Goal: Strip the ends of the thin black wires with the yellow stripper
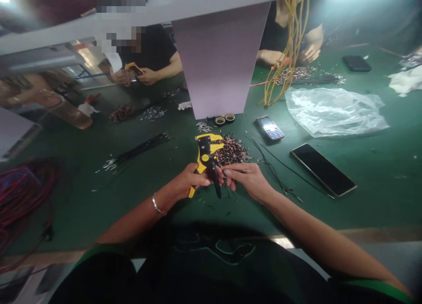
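A yellow and black wire stripper point(205, 157) stands upright in my left hand point(193, 179), its jaws toward the top and its black lever slanting down to the right. My right hand point(243, 177) is closed in a pinch just right of the lever, close to the left fingertips; what it pinches is too small to make out. Right behind the hands lies a heap of short dark wires with copper-coloured ends point(232, 151). Small silvery pieces point(204, 127) and two tape rolls point(224, 119) are beyond the tool.
Left are a black wire bundle point(141, 152) and red cables point(23, 198). Right lie a keypad phone point(270, 128), a smartphone point(323, 169), loose wires point(273, 170) and a plastic bag point(336, 112). A pale divider point(220, 60) stands ahead; people work beyond it.
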Available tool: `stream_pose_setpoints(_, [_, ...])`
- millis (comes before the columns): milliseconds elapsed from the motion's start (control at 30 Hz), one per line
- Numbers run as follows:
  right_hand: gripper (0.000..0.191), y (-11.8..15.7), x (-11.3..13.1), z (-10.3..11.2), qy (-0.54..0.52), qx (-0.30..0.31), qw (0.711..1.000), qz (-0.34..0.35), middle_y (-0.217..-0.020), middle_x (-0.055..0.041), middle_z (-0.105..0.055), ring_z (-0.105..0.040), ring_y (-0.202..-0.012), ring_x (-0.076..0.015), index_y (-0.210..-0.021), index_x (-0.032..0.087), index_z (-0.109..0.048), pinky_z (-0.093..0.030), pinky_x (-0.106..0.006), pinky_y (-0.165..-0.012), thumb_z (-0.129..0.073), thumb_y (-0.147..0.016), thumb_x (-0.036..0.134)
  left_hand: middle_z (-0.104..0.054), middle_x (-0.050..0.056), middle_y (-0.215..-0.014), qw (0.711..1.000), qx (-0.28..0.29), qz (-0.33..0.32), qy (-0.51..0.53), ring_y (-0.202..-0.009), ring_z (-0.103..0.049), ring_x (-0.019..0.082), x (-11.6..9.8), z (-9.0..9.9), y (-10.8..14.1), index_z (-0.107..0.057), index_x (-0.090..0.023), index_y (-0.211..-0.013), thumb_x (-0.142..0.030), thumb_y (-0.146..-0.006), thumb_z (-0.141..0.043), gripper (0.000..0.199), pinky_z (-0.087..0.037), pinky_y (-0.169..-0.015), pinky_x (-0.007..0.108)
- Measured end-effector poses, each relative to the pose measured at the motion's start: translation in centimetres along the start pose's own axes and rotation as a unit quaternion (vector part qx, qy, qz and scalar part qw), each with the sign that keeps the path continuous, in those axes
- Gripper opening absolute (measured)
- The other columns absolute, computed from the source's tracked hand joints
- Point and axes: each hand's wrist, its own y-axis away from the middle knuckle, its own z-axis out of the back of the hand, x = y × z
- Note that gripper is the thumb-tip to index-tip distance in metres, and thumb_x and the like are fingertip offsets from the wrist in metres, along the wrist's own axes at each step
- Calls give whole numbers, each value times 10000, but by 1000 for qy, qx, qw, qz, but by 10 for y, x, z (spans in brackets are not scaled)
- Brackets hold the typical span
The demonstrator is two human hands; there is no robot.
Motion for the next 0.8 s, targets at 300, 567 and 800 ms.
stream_pose_setpoints(300, [209, -5, 8, 6, -18, -44, 999, 2, -517, -5, -676, -554, -406, -113, -665, 164, -767, -494, -268, -442, -850, -603, 346, -739, 133, -987, 999, -6, -9, -32, -925, -689, 282, -8, 2, 3, -716, -96, -1036, -102, -632, -667, 407, -499, -927, 476])
stream_pose_setpoints(567, [153, -5, 13, 12, -44, -25, 999, -17, -628, -43, -737, -625, -475, -133, -690, 172, -780, -538, -289, -516, -838, -635, 303, -729, 145, -1090, 996, -36, -62, -55, -1016, -679, 302, -7, 5, -1, -700, -117, -1063, -91, -631, -687, 433, -472, -983, 495])
stream_pose_setpoints(800, [154, 2, 13, 2, -11, 51, 998, -17, -701, -63, -767, -690, -578, -162, -765, 194, -808, -597, -337, -638, -822, -677, 319, -754, 139, -1035, 994, -96, -41, 27, -943, -712, 273, 1, 5, -4, -622, -130, -1153, -64, -679, -667, 481, -515, -908, 461])
